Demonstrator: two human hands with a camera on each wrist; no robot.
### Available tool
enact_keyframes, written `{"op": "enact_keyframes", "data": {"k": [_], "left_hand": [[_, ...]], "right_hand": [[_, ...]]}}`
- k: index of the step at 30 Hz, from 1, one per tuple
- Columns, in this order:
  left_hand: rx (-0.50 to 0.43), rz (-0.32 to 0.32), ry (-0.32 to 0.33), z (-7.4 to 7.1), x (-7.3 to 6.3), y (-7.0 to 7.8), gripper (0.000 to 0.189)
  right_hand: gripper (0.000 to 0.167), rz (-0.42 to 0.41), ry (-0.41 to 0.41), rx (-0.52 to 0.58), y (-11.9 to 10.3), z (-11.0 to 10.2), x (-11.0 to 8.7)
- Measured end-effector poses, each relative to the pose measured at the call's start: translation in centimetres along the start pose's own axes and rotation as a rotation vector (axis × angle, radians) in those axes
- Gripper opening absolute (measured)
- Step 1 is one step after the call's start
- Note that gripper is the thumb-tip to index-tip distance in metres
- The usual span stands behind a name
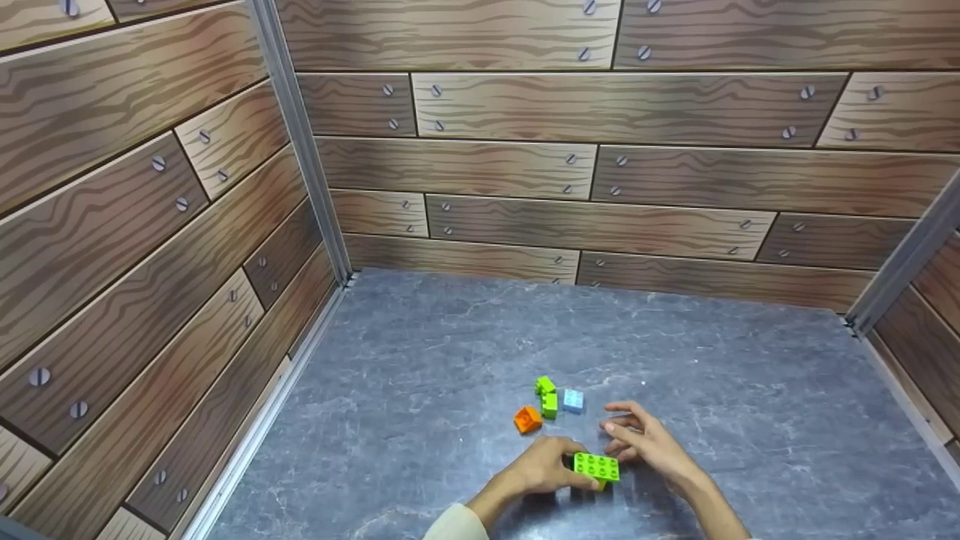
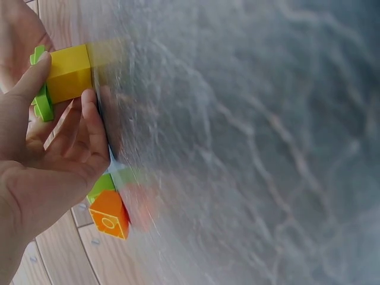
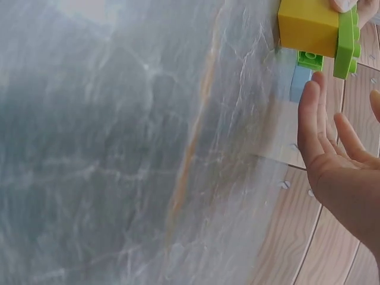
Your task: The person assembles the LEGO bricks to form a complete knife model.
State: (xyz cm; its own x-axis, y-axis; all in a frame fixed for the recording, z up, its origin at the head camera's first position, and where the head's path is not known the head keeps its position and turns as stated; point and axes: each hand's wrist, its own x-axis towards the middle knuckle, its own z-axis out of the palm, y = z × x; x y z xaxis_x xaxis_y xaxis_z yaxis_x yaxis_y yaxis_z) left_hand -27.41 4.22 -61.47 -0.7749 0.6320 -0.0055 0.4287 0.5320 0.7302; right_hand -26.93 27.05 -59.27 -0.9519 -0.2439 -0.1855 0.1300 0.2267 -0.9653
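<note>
A flat bright-green toy building brick point(image 1: 596, 466) with rows of studs sits on top of a yellow brick point(image 2: 70, 71), making a small stack. My left hand point(image 1: 540, 465) grips this stack from the left. Its thumb lies on the near side of the green brick, and the other fingers curl toward the far side. On the right, my right hand point(image 1: 652, 446) stands apart from the stack, fingers spread and loosely bent, holding nothing. In the right wrist view its fingertips point(image 3: 310, 89) show just below the stack.
Beyond the left hand lie an orange brick point(image 1: 527, 420), two small green pieces point(image 1: 550, 406) and a light-blue brick point(image 1: 573, 400). The grey marbled tabletop point(image 1: 420, 360) is bounded by wood-patterned walls point(image 1: 510, 169) at the back and sides.
</note>
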Motion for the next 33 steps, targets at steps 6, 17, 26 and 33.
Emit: {"op": "enact_keyframes", "data": {"k": [6, 17, 26, 33], "left_hand": [[0.022, 0.012, 0.001, 0.0, 0.1, 0.0, 0.028], [0.032, 0.0, 0.007, 0.1, 0.0, -0.1, 0.028], [0.043, -0.032, 0.01, 0.2, -0.1, 0.0, 0.028], [0.062, -0.036, 0.018, -0.1, 0.0, 0.1, 0.031]], "right_hand": [[0.074, 0.022, 0.03, 0.089, 0.3, -0.3, 0.5], [0.068, 0.042, 0.037, 0.181, 0.5, -0.4, 1.6], [0.066, 0.033, 0.065, 0.199, 0.6, 0.0, 2.6], [0.064, -0.001, 0.08, 0.206, 0.5, 0.3, 3.5]]}}
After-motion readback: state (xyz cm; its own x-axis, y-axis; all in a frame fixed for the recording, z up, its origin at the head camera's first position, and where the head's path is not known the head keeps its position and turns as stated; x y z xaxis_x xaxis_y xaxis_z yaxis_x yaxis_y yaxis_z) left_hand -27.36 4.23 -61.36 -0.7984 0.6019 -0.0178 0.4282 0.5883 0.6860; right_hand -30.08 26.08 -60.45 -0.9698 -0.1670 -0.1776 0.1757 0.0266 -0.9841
